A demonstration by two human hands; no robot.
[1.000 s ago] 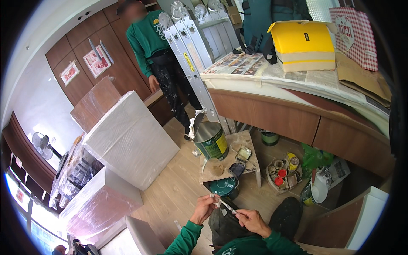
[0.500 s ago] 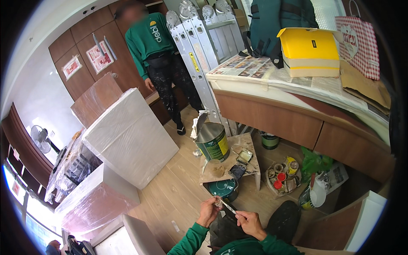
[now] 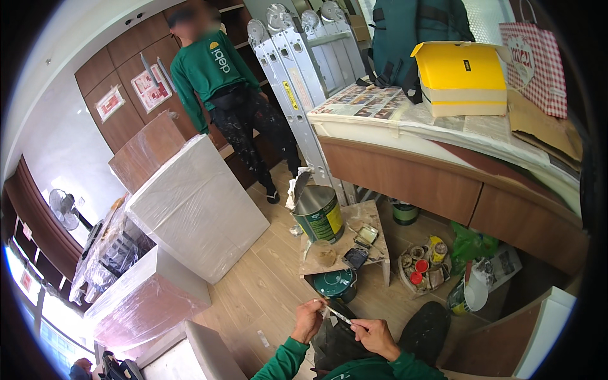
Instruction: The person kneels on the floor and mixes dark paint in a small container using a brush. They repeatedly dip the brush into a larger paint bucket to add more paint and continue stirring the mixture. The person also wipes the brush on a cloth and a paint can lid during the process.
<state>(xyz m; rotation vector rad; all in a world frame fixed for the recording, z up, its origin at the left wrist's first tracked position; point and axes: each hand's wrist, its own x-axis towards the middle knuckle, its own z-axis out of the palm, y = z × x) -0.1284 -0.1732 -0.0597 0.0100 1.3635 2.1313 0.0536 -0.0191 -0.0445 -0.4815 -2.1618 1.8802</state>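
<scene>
In front of my lap, my right hand (image 3: 375, 335) grips the lower end of a slim whitish stick-like tool (image 3: 339, 313); its exact kind is too small to make out. My left hand (image 3: 308, 318) is closed at the tool's far tip, fingers pinched there. Whatever small thing it may hold is hidden by the fingers. Just beyond my hands, a lidded teal paint bucket (image 3: 335, 284) stands under the end of a low wooden stool (image 3: 375, 253). On that stool are a large open green-and-yellow tin (image 3: 320, 218), a clear tub (image 3: 322, 254) and small paint-stained trays (image 3: 366, 235).
Small pots lie in a stained cardboard tray (image 3: 423, 263) on the right, near a green bag (image 3: 474, 244). A folded ladder (image 3: 294, 88) leans by the covered counter (image 3: 411, 120). Wrapped furniture (image 3: 196, 209) stands left. A co-worker (image 3: 215, 69) stands at the back.
My left fingers have turned and closed more over the tool's tip, covering the small pale piece seen there before. The co-worker has shifted left, with their arm by the wrapped furniture.
</scene>
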